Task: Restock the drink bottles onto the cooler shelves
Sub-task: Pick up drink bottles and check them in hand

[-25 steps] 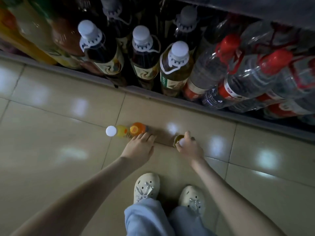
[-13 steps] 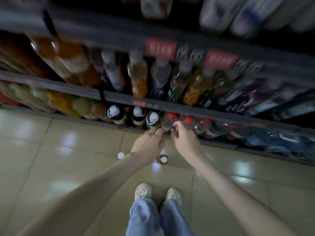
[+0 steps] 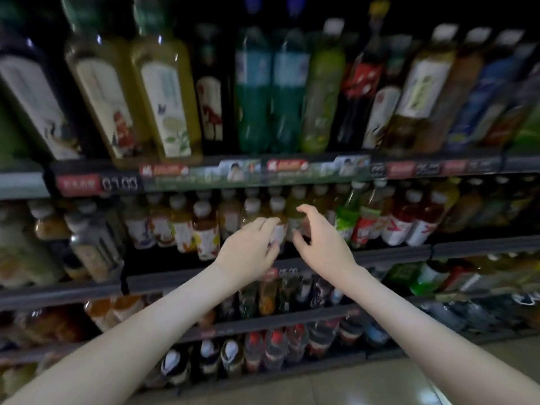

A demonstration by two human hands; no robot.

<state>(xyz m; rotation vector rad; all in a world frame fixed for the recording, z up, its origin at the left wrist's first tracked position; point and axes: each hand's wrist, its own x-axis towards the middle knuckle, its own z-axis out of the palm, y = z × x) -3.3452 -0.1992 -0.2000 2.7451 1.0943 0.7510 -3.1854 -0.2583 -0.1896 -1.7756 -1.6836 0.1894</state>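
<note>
Both arms reach up to the second shelf (image 3: 380, 255), the left grip (image 3: 248, 249) curled around a small white-capped bottle (image 3: 277, 217) in the front row, though blur hides whether the fingers truly clamp it. The right grip (image 3: 318, 241) hangs spread, empty, just right of that bottle, thumb and fingers apart. More bottles line the shelves above and below both grips, and the price strip (image 3: 99, 184) sits up-left.

1 head view faces the stocked cooler shelves (image 3: 263, 176) closely, straight-on.
</note>
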